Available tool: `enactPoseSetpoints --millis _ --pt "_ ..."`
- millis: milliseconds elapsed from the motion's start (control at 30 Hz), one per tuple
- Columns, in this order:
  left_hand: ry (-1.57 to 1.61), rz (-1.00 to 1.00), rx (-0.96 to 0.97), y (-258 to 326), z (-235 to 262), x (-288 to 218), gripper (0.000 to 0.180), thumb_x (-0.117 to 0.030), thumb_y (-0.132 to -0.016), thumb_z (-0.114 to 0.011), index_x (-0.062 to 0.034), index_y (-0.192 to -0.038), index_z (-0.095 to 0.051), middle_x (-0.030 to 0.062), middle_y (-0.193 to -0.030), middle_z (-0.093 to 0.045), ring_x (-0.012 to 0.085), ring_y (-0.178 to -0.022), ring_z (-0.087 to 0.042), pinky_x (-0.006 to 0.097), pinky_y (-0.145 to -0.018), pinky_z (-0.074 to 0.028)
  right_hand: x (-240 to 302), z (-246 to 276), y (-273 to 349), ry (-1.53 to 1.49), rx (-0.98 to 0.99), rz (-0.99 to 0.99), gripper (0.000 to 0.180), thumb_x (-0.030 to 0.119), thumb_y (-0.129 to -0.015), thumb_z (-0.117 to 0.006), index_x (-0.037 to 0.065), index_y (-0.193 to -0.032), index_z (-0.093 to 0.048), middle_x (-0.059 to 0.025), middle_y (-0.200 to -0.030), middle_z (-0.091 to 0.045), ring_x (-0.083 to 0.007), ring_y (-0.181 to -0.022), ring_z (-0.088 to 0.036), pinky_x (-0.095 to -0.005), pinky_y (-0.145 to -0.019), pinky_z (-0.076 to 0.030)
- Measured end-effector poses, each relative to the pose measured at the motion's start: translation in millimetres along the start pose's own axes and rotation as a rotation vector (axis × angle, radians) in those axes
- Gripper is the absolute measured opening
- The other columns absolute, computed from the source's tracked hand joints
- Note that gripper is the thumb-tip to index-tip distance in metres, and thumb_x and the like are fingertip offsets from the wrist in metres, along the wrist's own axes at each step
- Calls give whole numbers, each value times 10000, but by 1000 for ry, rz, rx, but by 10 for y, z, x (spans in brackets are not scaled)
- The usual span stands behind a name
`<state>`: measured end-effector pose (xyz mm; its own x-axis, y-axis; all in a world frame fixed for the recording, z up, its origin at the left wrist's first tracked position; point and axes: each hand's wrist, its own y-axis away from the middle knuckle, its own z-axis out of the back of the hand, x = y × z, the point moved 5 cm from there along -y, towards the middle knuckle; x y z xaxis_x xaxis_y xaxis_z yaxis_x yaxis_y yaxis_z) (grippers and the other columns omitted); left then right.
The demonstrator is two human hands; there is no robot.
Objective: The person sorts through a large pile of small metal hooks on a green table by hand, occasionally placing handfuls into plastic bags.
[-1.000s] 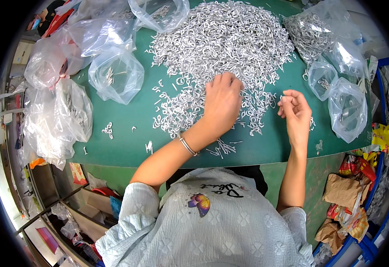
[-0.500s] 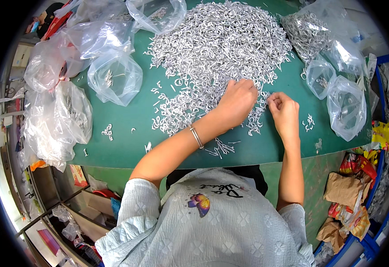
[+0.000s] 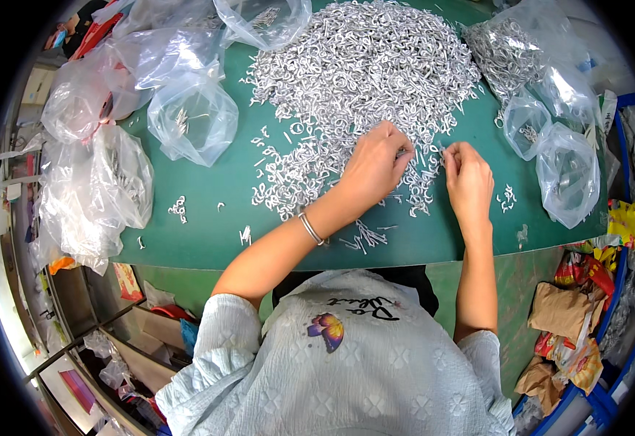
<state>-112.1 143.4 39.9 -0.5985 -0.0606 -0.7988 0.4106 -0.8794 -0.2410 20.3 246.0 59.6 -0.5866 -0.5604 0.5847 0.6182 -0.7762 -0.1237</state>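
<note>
A large heap of small silvery metal hooks and pins (image 3: pixel 365 65) covers the far middle of the green table (image 3: pixel 194 243). My left hand (image 3: pixel 377 158) is over the near part of the heap, its fingers curled and closed; whatever they hold is hidden. To its right, my right hand (image 3: pixel 468 178) is closed in a pinch at the heap's edge. A tiny piece may show at its fingertips, too small to name. Below my left hand lies a small pile of straight metal pins (image 3: pixel 365 237). A few curved pieces (image 3: pixel 506 198) lie right of my right hand.
Open clear plastic bags (image 3: pixel 192 120) with some metal pieces stand at the left. More clear bags (image 3: pixel 568 174) stand at the right, beside a bag full of metal pieces (image 3: pixel 503 54). Small clusters of hooks (image 3: pixel 178 209) lie near the left. Brown paper packaging (image 3: pixel 561 311) sits below at right.
My left hand has shifted slightly left, and its fingers have turned. My right hand has moved a little to the right and stays pinched. The whole view has shifted slightly.
</note>
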Motion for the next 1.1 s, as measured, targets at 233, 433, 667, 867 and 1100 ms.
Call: enactPoseSetpoints --millis 233,433,667,867,1100 --pt "4 71 -59 78 184 -10 101 -27 -854 -623 -16 -921 -698 143 -862 -644 320 -808 -620 376 -723 -486 250 -5 352 -262 270 159 62 57 -824 -669 23 -824 -616 -101 -668 -569 -272 -570 -555 -371 -545 -432" --pt "-107 -31 -29 309 283 -29 150 -22 -816 -657 0 -963 -678 136 -866 -637 328 -804 -605 385 -714 -471 425 -246 757 -180 327 377 74 93 -811 -695 51 -847 -646 -82 -790 -604 -278 -623 -593 -382 -569 -458" --pt "-374 -40 -39 334 143 18 228 -84 -780 -714 -72 -1002 -665 57 -955 -586 246 -936 -544 368 -790 -376 158 -50 493 -178 164 188 167 47 -814 -680 53 -980 -669 -94 -911 -625 -287 -744 -604 -379 -663 -491" --pt "-491 -50 10 257 43 44 144 -91 -780 -715 -76 -911 -655 53 -925 -579 241 -918 -539 372 -782 -367 46 -67 300 -152 25 235 189 22 -818 -662 5 -1007 -662 -139 -980 -623 -327 -913 -579 -388 -789 -472" --pt "-108 61 -153 275 293 79 97 -42 -797 -695 -27 -883 -651 119 -806 -645 260 -745 -616 368 -721 -444 248 -335 83 -40 -1 405 200 62 -786 -697 34 -983 -680 -84 -986 -604 -278 -927 -545 -375 -808 -429"
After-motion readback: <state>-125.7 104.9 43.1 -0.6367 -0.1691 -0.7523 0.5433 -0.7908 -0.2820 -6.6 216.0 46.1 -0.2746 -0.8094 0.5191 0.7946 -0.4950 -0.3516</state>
